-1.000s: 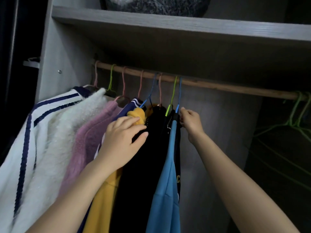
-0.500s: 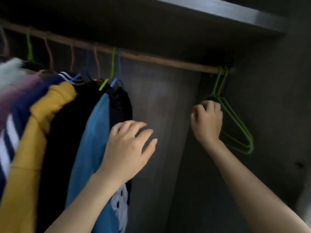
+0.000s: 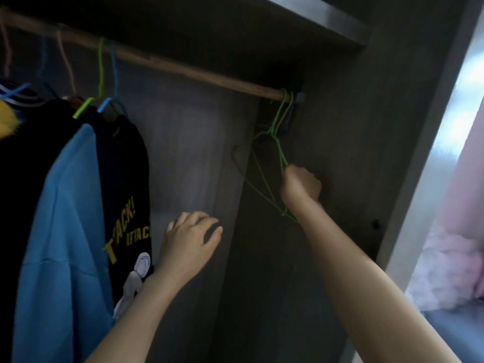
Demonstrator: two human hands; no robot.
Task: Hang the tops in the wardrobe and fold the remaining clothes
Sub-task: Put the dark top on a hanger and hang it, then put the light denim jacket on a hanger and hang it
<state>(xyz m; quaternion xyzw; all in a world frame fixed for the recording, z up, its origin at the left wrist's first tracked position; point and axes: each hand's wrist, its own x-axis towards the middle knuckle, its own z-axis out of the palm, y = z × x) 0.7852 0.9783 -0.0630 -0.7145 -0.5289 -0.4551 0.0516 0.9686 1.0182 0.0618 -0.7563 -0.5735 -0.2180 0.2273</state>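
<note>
The right hand (image 3: 301, 186) grips the hanger (image 3: 279, 145); its hook rides the rod (image 3: 199, 73) above. The left hand (image 3: 190, 241) hovers open, farther off.

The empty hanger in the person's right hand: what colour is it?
The hanger is green, best seen in the head view.

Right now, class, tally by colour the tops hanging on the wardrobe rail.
Yellow: 1, the yellow top
Black: 2, the plain black top and the printed black top
Blue: 1, the blue top
Total: 4; anything further left is cut off.
</note>
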